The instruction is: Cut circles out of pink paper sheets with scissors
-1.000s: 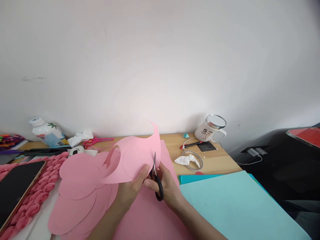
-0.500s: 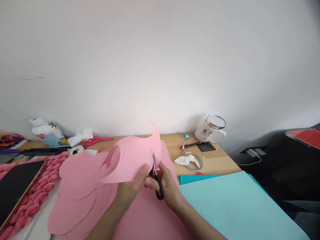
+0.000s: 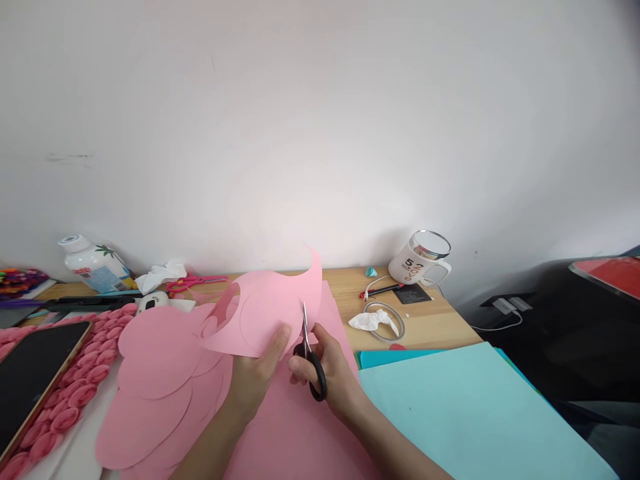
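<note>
My left hand [image 3: 257, 377] pinches the lower edge of a pink sheet of paper [image 3: 267, 303], thumb on top and fingers hidden beneath. A faint curved outline shows on the sheet, and its left and upper edges are cut in curves. In my right hand [image 3: 327, 370] is a pair of scissors [image 3: 314, 370] with black handles, its blades pointing up and lying over the right part of the sheet. Pink cut-out rounded shapes [image 3: 155, 360] lie overlapped to the left. Under both hands rests a larger pink paper [image 3: 300, 427].
Light blue paper [image 3: 460, 407] lies at the right. Behind it are a white mug [image 3: 417, 260], a coiled cable [image 3: 401, 327] and a crumpled tissue [image 3: 370, 321]. On the left are a phone [image 3: 40, 373], a white bottle [image 3: 95, 263] and pink-handled scissors [image 3: 193, 283].
The scissors have shifted slightly left against the sheet. My left hand has moved a little left and up, and the held sheet has tilted slightly.
</note>
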Demonstrator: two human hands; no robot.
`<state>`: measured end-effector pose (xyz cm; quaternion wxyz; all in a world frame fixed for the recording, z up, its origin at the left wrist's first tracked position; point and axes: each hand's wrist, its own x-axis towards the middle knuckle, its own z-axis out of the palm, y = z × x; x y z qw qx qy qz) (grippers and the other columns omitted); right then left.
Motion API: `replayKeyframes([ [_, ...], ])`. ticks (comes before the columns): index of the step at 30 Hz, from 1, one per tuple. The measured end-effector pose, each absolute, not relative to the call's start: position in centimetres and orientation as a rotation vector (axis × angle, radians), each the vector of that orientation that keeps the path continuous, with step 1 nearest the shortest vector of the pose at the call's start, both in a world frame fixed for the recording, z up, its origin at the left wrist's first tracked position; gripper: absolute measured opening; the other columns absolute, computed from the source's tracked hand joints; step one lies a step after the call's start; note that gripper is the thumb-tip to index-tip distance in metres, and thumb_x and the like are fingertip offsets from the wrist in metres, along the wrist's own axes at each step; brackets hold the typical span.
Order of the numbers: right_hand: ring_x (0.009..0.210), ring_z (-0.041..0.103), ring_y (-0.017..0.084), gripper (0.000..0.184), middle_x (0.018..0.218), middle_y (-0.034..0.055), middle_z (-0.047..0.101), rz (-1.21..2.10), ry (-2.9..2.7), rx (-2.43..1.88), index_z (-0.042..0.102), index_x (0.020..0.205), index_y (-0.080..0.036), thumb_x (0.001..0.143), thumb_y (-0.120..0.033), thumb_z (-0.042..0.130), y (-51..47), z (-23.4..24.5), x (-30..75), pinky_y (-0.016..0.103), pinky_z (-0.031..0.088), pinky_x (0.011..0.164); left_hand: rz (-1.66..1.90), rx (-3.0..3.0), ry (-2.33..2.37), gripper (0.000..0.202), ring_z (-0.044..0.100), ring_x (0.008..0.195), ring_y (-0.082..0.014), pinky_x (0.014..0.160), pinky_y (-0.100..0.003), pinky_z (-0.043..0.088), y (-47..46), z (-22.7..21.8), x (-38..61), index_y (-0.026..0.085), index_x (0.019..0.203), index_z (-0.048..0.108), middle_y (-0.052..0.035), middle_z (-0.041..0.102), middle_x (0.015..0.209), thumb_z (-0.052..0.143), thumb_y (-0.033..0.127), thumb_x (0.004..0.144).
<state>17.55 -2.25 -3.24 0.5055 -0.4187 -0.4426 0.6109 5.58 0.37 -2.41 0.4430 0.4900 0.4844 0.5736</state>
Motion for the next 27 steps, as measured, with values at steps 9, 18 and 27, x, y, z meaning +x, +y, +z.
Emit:
replayKeyframes([
  [9, 0.055, 0.039, 0.01, 0.056, 0.058, -0.0089, 0.039, 1.504, -1.027, -0.831, 0.045, 0.093, -0.021, 0.056, -0.038, 0.083, -2.14, -2.91, 17.86, 0.02, 0.027, 0.047, 1.327, 1.321, 1.19, 0.048, 0.062, 0.098, -0.0291, 0.088, -0.042, 0.05, 0.32, -1.91, 5.32, 0.014, 0.104, 0.062, -0.0107, 0.068, 0.096, 0.072, 0.039, 0.064],
  [18, 0.053, 0.032, 0.008, 0.054, 0.059, -0.0081, 0.042, 1.492, -1.05, -0.852, 0.045, 0.095, -0.02, 0.059, -0.042, 0.08, -2.13, -2.74, 17.8, 0.02, 0.023, 0.046, 1.269, 1.252, 1.195, 0.043, 0.062, 0.096, -0.028, 0.086, -0.04, 0.051, 0.32, -1.93, 5.31, 0.014, 0.097, 0.064, -0.0097, 0.068, 0.097, 0.072, 0.04, 0.063],
  [27, 0.05, 0.035, 0.008, 0.054, 0.06, -0.0073, 0.045, 1.467, -1.075, -0.911, 0.046, 0.095, -0.02, 0.059, -0.044, 0.079, -2.17, -3.06, 17.93, 0.021, 0.025, 0.045, 1.281, 1.332, 1.202, 0.036, 0.064, 0.092, -0.0274, 0.085, -0.041, 0.051, 0.41, -1.76, 5.17, 0.015, 0.092, 0.065, -0.0084, 0.07, 0.091, 0.07, 0.038, 0.065],
])
